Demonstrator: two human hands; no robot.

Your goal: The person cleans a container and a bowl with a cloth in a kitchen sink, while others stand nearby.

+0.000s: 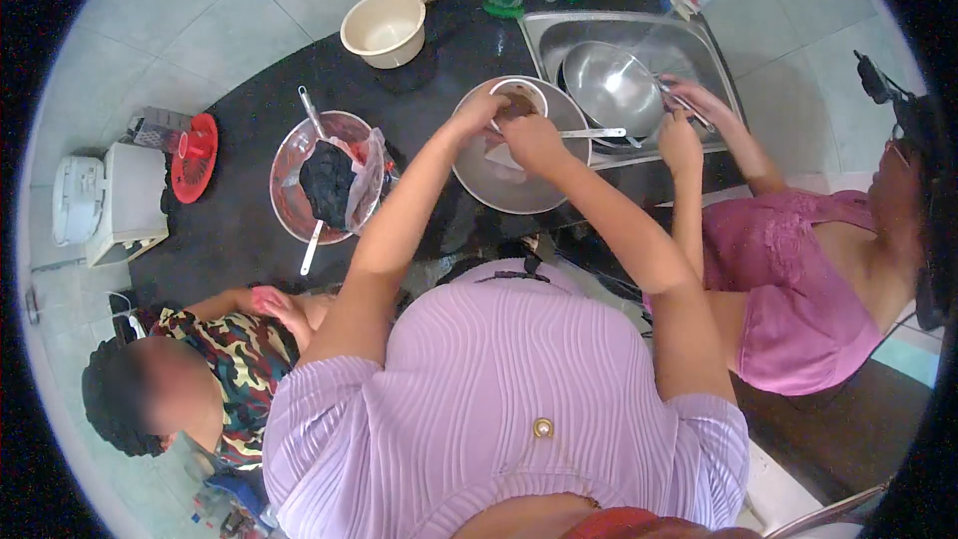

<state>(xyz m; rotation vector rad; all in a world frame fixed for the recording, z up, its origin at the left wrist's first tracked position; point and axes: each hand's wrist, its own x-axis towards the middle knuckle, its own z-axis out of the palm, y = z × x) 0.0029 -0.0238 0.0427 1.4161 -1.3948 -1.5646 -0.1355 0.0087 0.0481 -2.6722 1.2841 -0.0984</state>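
Observation:
My left hand (pixel 479 111) grips the rim of a small white bowl (pixel 540 92) holding something brown. My right hand (pixel 533 136) reaches to the bowl's near edge, its fingertips at the brown contents; whether it holds anything is hidden. Both are above a large metal mixing bowl (pixel 471 183) that has a white-handled utensil (pixel 599 133) across its right rim and some pale matter inside. To the left stands another large bowl (pixel 281 202) with red residue, a black bundle (pixel 327 181), a clear plastic bag (pixel 368 187) and two utensil handles.
A cream dipper (pixel 385 26) stands behind on the black counter (pixel 464 37). At the right, a person's hands (pixel 692 108) hold a utensil by a steel bowl (pixel 610 86) in the sink (pixel 703 37). Another person's hands (pixel 281 307) are near left. A red plate (pixel 202 180) lies far left.

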